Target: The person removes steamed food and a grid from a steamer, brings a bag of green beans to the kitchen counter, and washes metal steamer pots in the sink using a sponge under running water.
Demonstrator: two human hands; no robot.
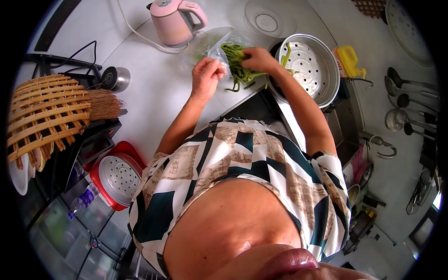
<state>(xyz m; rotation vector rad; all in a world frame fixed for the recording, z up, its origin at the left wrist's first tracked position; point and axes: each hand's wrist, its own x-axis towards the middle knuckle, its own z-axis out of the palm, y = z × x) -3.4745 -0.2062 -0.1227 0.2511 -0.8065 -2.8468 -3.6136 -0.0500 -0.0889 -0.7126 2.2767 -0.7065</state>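
A bunch of long green beans (239, 70) lies on the white counter, spilling from the mouth of a clear plastic bag (215, 43). My left hand (206, 78) is closed at the near left side of the bag, its fingertips pinched on the plastic edge. My right hand (259, 60) reaches in from the right, with its fingers curled over the beans; the fingertips are partly hidden among them. Just right of that hand stands a round metal steamer pot (311, 70) with a perforated bottom. A few green bean pieces lie inside its left side.
A pink electric kettle (173, 23) with a white cord stands behind the bag. Beyond the pot are a clear lid (267, 22) and a yellow bottle (347, 61). The sink (343, 135) is at the right, with ladles (396, 119) hanging beyond. A woven basket (46, 112) is at left.
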